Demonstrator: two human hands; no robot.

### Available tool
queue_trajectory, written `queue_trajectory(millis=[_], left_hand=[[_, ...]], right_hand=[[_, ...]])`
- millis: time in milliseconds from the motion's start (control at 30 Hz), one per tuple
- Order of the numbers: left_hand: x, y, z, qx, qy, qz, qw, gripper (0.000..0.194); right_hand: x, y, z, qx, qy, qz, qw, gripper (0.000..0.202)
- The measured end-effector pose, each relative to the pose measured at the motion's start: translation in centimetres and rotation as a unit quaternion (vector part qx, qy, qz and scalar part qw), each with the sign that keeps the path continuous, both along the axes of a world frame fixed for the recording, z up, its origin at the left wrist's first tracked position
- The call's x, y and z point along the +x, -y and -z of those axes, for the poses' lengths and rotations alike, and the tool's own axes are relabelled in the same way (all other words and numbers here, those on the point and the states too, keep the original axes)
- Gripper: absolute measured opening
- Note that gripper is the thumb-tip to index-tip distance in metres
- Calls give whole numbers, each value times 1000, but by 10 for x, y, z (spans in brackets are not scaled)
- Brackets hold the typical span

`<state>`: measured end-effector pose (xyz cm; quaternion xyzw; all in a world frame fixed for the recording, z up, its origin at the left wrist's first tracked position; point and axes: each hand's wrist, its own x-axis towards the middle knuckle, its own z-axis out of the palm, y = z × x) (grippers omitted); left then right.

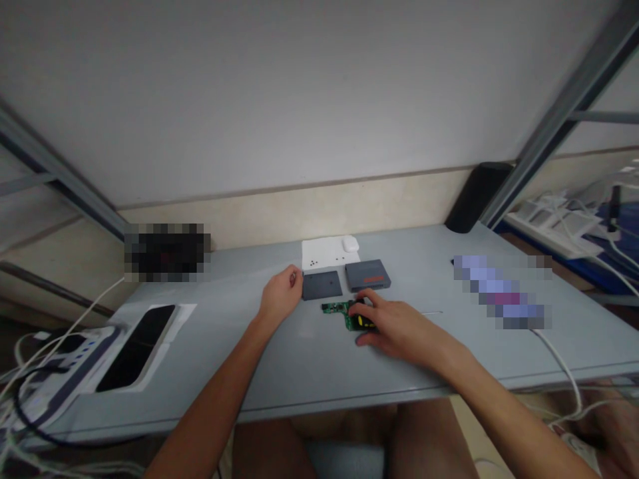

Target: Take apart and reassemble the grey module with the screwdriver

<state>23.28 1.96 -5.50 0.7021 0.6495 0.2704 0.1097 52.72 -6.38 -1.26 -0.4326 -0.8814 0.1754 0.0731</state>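
My right hand [399, 326] is closed around the black and yellow handle of a screwdriver [367, 322]. Its thin metal shaft points right, beyond the hand. Directly under the handle lies a green circuit board [339, 308], partly covered by my fingers. My left hand [282, 291] has its fingers curled together at the left edge of a flat dark grey cover [322, 285]; whether it pinches anything is hidden. To the right of this cover sits a thicker dark grey case [368, 275] with a red label.
Behind the parts, white paper [324, 251] bears several tiny dark pieces and a white earbud case [350, 244]. A phone [138, 346] and a power strip [80, 372] lie left. A black cylinder [476, 197] stands back right; a white cable [562, 366] crosses the right edge.
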Motion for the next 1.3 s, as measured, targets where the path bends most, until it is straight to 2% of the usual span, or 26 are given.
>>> queue_trajectory(millis=[67, 167, 333, 433, 500, 767, 1300], left_hand=[[0, 0, 1, 1, 4, 2, 1000, 24], [-1, -1, 2, 0, 12, 10, 1000, 24], [-4, -4, 4, -13, 19, 17, 1000, 25], [-4, -4, 4, -18, 32, 26, 999, 25], [-5, -4, 4, -21, 34, 33, 999, 25], [-5, -7, 9, 1, 4, 47, 999, 28], [-4, -4, 7, 3, 13, 48, 999, 24]], right_hand=[[4, 0, 2, -8, 5, -6, 1000, 41], [3, -12, -4, 1, -15, -22, 1000, 34], [-18, -58, -23, 89, -25, -15, 996, 35], [-33, -85, -26, 88, 12, -11, 996, 35], [-38, -92, -23, 76, 14, -18, 997, 33], [-30, -91, -4, 71, -33, -10, 997, 36], [-28, -93, 3, 79, -23, -22, 996, 41]])
